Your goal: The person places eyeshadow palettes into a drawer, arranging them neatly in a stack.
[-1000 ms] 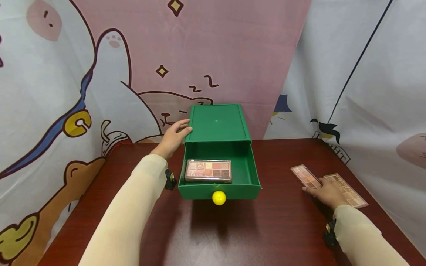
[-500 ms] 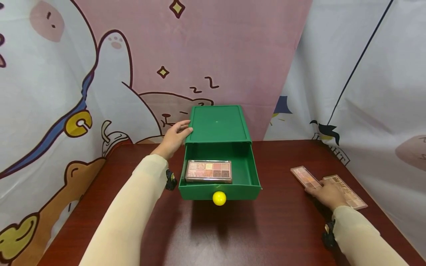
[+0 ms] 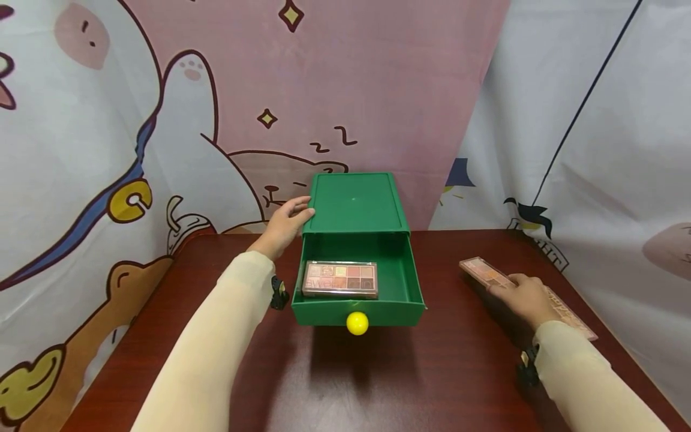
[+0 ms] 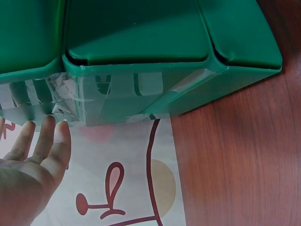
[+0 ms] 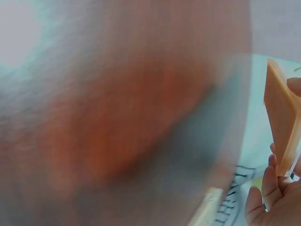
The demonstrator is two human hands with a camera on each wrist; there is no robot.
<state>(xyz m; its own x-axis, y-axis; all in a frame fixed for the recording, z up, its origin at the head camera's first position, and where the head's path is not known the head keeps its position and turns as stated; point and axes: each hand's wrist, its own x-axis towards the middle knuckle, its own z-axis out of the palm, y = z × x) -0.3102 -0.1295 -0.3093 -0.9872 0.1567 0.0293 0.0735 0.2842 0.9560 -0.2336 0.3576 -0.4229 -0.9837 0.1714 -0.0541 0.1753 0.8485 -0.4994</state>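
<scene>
A green box (image 3: 353, 207) stands on the table with its drawer (image 3: 391, 313) pulled out. Inside the drawer, toward its left, lies an eyeshadow palette (image 3: 340, 280). My left hand (image 3: 283, 229) rests against the box's left side, and in the left wrist view its fingers (image 4: 44, 141) reach the taped wall. At the right, my right hand (image 3: 525, 301) grips a slim eyeshadow palette (image 3: 482, 271) by its near end, tilted off the table. Another palette (image 3: 572, 317) lies behind that hand, partly hidden. The right wrist view shows the held palette (image 5: 281, 120) edge-on between thumb and fingers.
A yellow knob (image 3: 357, 323) sticks out from the drawer front. The dark red table (image 3: 448, 372) carries everything. A printed cloth (image 3: 410, 90) hangs behind the box and along both sides.
My right hand has taken hold of the slim palette, raised it off the table and shifted it slightly left. My left hand stays at the box.
</scene>
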